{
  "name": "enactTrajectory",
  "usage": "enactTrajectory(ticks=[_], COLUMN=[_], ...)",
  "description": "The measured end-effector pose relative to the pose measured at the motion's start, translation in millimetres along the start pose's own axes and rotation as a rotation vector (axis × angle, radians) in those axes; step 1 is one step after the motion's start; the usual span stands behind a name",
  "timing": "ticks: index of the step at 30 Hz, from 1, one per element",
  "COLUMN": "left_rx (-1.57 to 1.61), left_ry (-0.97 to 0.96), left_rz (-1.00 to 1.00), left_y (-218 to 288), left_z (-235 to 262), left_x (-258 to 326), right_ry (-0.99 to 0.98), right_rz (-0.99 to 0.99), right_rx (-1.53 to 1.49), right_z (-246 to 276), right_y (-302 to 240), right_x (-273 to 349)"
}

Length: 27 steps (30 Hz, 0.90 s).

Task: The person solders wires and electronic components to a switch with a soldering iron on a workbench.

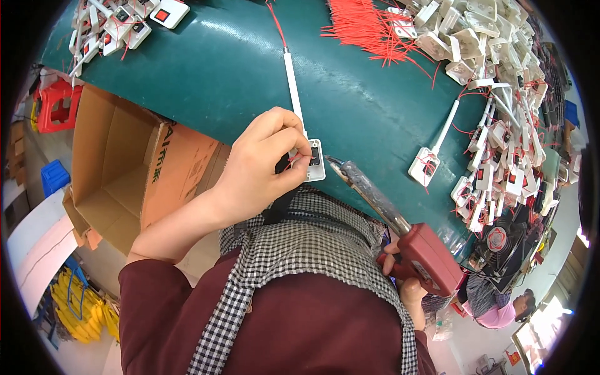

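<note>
My left hand (pixel 265 153) pinches a thin red wire between thumb and fingertips, over a small white plastic housing (pixel 320 173) at the table's near edge. A black part sits inside the housing; my fingers hide some of it. From the housing a white tube (pixel 292 81) runs away from me, with red wires (pixel 275 22) coming out of its far end. My right hand (pixel 400 275) is wrapped round a dark red soldering gun (pixel 428 259). The gun's tip points left, close beside the housing; whether they touch I cannot tell.
A bundle of red wires (pixel 369 28) and a heap of white housings (pixel 481 31) lie at the far right. One white-tubed piece (pixel 425 165) rests right of me, before more wired pieces (pixel 500 169). Finished-looking switch pieces (pixel 119 25) lie far left. A cardboard box (pixel 115 150) stands left; a person (pixel 497 309) sits right.
</note>
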<state>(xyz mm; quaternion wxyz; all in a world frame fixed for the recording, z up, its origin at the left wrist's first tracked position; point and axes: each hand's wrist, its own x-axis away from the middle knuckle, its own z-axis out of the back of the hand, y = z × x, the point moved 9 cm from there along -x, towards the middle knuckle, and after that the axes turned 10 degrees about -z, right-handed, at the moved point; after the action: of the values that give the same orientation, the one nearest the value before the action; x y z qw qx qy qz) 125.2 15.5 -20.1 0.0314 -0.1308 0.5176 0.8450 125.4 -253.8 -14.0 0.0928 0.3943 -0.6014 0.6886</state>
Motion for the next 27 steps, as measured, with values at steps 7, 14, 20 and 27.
enactTrajectory(ticks=[7, 14, 20, 27], left_rx=[0.021, 0.025, -0.014, -0.049], left_ry=[0.000, -0.014, -0.021, -0.051], left_rz=[0.000, -0.009, -0.053, -0.044], left_y=[-2, 1, 8, 6], left_z=[0, -2, -5, -6], left_x=[1, 4, 3, 4], right_ry=[-0.063, -0.052, -0.010, 0.069], right_rz=[0.012, -0.017, -0.022, 0.055], right_rx=[-0.094, -0.120, -0.102, 0.028], right_z=[-6, -4, -1, 8], right_y=[3, 9, 9, 6], right_x=[-3, 0, 2, 9])
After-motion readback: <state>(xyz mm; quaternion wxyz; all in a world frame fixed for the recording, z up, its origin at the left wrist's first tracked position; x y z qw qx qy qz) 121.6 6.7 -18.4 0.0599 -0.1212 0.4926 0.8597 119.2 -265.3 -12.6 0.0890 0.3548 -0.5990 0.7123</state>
